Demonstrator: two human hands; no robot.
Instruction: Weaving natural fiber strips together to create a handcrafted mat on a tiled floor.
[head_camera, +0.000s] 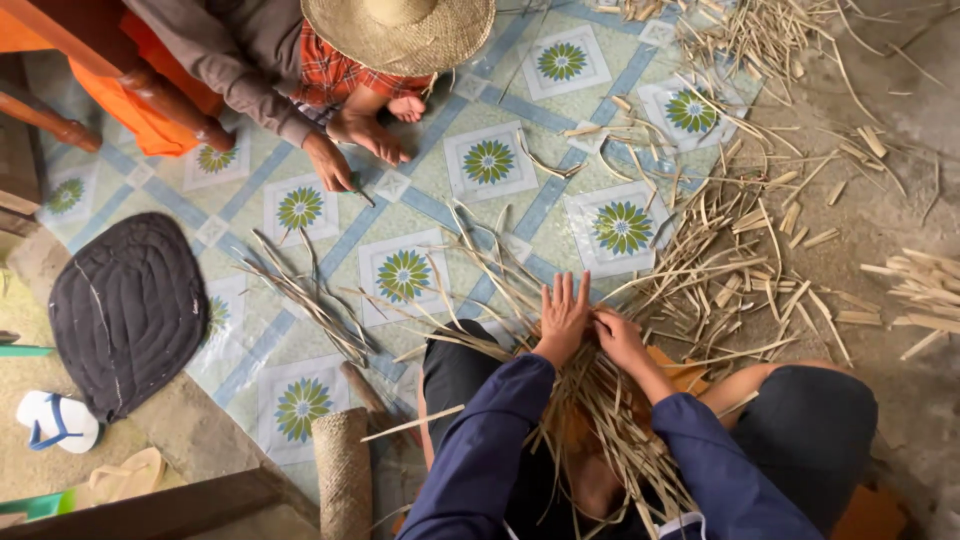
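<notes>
Sorting step: my left hand (563, 312) lies spread flat, grip wide, on the bundle of dry tan palm-leaf strips (600, 400) across my lap; right hand (620, 340) pinches one strip. Next probably needs separating it cleanly, near the floral mat's (300, 300) edge.

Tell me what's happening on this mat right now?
A person in navy sleeves sits with both hands on a bundle of dry straw-coloured strips across the lap: the left hand lies flat with fingers spread, the right hand presses beside it. Loose strips and offcuts are scattered over the flower-patterned mat. Opposite, a second person in a straw hat rests a hand on the mat.
</notes>
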